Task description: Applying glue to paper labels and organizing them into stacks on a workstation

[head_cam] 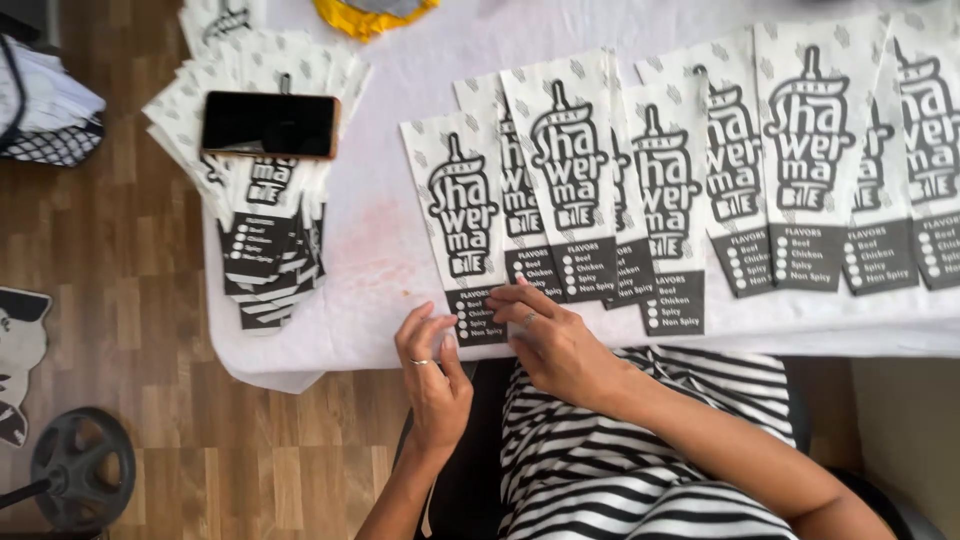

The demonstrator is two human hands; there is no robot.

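Both hands rest at the near edge of the desk (370, 250), which is covered with a white cloth. The left hand (435, 365) and the right hand (550, 340) are close together, and their fingertips touch the dark bottom part of one paper bag (462, 225), the leftmost in a long row. The fingers lie on the paper, stretched and not closed into a fist; I cannot tell if they pinch the edge or only press on it. This paper bag is white with a large black print and lies flat, its bottom end toward the person. To the right of the hands, the row of bags (760, 170) continues, each one partly over the next. Far to the left of the left hand, a loose pile of bags (265, 250) spreads like a fan, and a dark phone (268, 125) lies on top of it. Beyond the hands, at the far edge, a yellow thing (370, 15) is partly seen. Under the arms, the person wears black and white striped clothing (620, 460).
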